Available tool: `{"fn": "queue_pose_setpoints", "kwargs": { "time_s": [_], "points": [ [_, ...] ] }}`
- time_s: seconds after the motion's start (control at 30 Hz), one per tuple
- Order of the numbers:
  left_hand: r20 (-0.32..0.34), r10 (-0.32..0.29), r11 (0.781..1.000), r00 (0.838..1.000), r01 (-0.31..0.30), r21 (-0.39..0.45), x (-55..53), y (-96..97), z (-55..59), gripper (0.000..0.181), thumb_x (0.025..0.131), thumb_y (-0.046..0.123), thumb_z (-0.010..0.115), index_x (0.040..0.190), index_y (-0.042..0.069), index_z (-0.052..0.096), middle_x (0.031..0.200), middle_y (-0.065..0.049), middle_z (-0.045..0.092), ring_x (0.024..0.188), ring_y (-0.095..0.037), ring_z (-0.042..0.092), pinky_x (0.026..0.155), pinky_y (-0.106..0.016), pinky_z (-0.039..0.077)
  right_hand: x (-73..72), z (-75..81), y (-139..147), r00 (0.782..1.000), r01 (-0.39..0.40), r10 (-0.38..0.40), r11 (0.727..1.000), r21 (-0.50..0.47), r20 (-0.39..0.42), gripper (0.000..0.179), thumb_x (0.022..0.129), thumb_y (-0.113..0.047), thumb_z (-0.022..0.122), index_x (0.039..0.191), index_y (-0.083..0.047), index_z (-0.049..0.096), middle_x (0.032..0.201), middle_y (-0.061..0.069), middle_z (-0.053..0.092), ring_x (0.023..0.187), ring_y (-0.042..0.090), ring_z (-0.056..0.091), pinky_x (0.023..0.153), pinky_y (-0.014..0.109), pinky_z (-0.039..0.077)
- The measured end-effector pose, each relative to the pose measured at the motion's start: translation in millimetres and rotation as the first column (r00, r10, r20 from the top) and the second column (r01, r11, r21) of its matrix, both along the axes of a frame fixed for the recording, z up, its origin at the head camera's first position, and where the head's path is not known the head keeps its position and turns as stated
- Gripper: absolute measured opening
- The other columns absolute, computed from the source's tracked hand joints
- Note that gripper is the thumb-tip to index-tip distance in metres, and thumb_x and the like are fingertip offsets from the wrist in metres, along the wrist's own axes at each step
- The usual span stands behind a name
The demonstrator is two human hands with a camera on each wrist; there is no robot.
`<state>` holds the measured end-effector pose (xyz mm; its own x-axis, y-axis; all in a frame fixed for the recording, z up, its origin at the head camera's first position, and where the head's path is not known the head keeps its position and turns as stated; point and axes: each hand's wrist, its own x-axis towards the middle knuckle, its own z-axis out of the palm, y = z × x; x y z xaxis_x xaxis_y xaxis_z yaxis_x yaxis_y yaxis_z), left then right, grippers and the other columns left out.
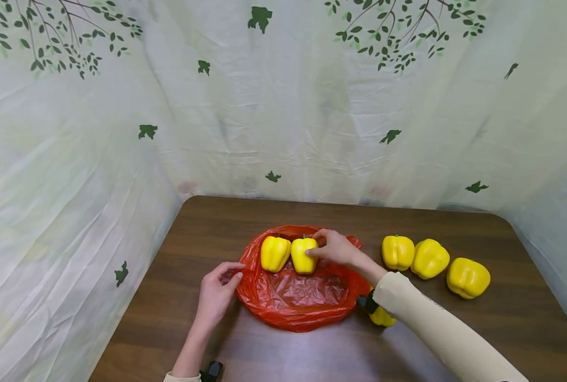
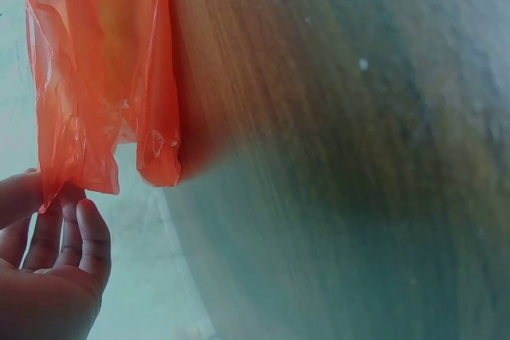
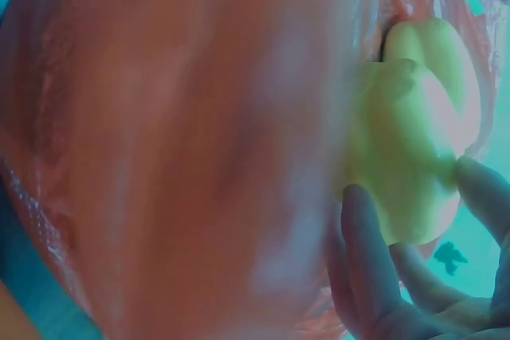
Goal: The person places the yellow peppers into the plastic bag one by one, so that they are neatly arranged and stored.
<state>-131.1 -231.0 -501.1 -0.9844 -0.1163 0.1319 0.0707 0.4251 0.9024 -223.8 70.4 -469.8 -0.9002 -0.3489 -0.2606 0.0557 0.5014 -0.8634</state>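
Note:
A red plastic bag (image 1: 295,322) lies spread on the table with its mouth facing up. Inside it, at the back, two yellow bell peppers stand side by side. My right hand (image 1: 336,247) grips the right-hand bell pepper (image 1: 302,261), thumb and fingers on opposite sides in the right wrist view. The other bell pepper (image 1: 275,254) sits just left of it. At the bag's left rim, my left hand (image 1: 214,294) pinches the thin film (image 2: 80,161) between thumb and fingers.
To the right of the bag, a bell pepper (image 1: 398,252), another bell pepper (image 1: 430,259) and a third bell pepper (image 1: 468,278) lie on the brown table (image 1: 216,223). One more bell pepper (image 1: 381,317) is partly hidden by the right sleeve (image 1: 436,318). A leaf-patterned cloth (image 1: 283,122) hangs behind.

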Motion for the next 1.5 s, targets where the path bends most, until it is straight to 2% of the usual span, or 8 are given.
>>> {"fn": "queue_pose_setpoints", "kwargs": {
  "time_s": [0.33,0.6,1.0,1.23,1.5],
  "points": [
    [0.005,0.012,1.0,1.0,-0.012,-0.01,-2.5,-2.0,-0.6,0.017,0.092,0.0,0.065,0.104,0.01,0.073,0.101,-0.008,0.068,0.08,-0.023,0.061,0.069,-0.026,0.053,4.7,0.1,-2.3,0.999,0.04,-0.04,0.999,0.031,-0.023,0.052,0.088,-0.025,0.076,0.127,0.001,0.055,0.105,0.013,0.061,0.081,0.025,0.064,0.072,0.04,0.057],
    [-0.015,0.005,1.0,1.0,-0.005,-0.024,-2.2,-0.1,-1.7,0.017,0.091,-0.001,0.066,0.103,0.009,0.073,0.099,-0.007,0.069,0.079,-0.022,0.061,0.068,-0.026,0.053,5.1,-1.3,-1.1,0.998,0.04,-0.037,0.998,0.057,-0.049,0.054,0.087,-0.032,0.076,0.126,0.0,0.055,0.102,0.011,0.06,0.081,0.031,0.064,0.07,0.038,0.056],
    [0.013,0.006,1.0,1.0,-0.006,-0.019,-1.1,1.0,-1.6,0.017,0.093,0.001,0.065,0.105,0.01,0.073,0.101,-0.008,0.068,0.08,-0.024,0.06,0.069,-0.026,0.053,10.3,4.8,2.9,0.999,0.043,-0.043,0.999,0.019,-0.031,0.054,0.087,-0.031,0.076,0.126,0.001,0.056,0.111,0.014,0.06,0.09,0.031,0.063,0.075,0.041,0.057],
    [0.005,0.008,1.0,1.0,-0.008,-0.022,-1.1,1.5,-1.6,0.016,0.093,0.002,0.065,0.104,0.011,0.073,0.1,-0.007,0.068,0.079,-0.023,0.059,0.067,-0.026,0.053,17.1,9.1,8.5,0.998,0.054,-0.055,0.997,-0.048,-0.017,0.05,0.089,-0.027,0.074,0.126,0.0,0.056,0.118,0.016,0.059,0.096,0.035,0.064,0.079,0.045,0.056],
    [0.016,0.009,0.999,1.0,-0.009,-0.036,0.5,1.8,0.1,0.017,0.093,0.002,0.065,0.105,0.012,0.073,0.101,-0.006,0.068,0.08,-0.023,0.059,0.069,-0.026,0.052,25.8,6.5,18.0,0.993,0.041,-0.046,0.998,-0.051,-0.104,0.048,0.091,-0.032,0.071,0.128,-0.004,0.058,0.127,0.013,0.06,0.1,0.027,0.064,0.085,0.042,0.054]
  ]
}}
